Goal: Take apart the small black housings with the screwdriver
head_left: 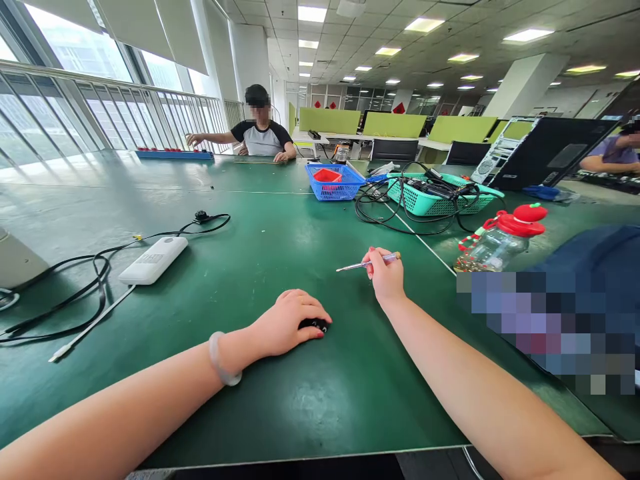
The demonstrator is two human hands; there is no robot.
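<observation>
On the green table my left hand [291, 319] is closed round a small black object [315, 325] with light spots on it. Most of that object is under my fingers, so its kind does not show. To the right, my right hand [387, 275] pinches a slim screwdriver [356, 267]. Its thin metal tip points left, above the tabletop, and its handle end sticks out past my fingers on the right. The tip is apart from the black object, farther from me and a little to its right.
A white power strip [155, 260] with black cables lies left. Beyond my hands stand a blue basket [335, 193] with a red container [327, 176] and a teal basket [425, 205] of cables. A red-lidded glass jar [500, 247] stands right. Across the table sits a person [263, 137].
</observation>
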